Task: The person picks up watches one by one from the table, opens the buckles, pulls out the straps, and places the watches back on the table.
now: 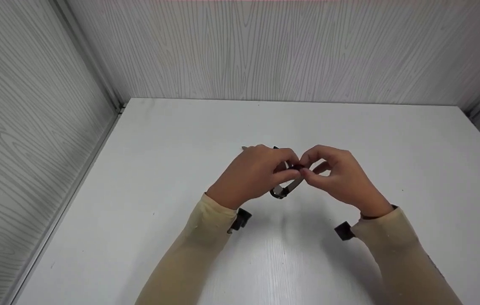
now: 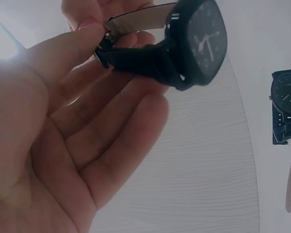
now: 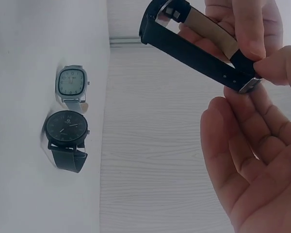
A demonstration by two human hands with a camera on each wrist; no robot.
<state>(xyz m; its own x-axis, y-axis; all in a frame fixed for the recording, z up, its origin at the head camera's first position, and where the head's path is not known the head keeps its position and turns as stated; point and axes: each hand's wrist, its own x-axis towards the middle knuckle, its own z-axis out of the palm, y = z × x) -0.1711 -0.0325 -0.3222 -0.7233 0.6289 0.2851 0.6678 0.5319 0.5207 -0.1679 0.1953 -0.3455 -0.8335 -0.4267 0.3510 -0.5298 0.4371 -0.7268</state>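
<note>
A black wristwatch [image 2: 207, 43] with a dark dial hangs in a loop from both hands, above the white table. My left hand [image 1: 256, 176] pinches its strap near the buckle between thumb and fingers. From the other side, my right hand [image 1: 341, 178] pinches the same strap end, thumb and forefinger meeting the left fingertips. In the right wrist view, the strap [image 3: 194, 56] closes into a ring at a metal buckle [image 3: 250, 85], and its lining is tan. The fingers partly cover the buckle in the left wrist view.
Two more watches lie on the white table [image 1: 172, 140]: a round black one [image 3: 66, 127] and a squarish pale-dialled one [image 3: 71, 82] beside it. In the head view the left hand mostly hides them. Wood-grain panels [image 1: 244, 51] stand behind and at the sides.
</note>
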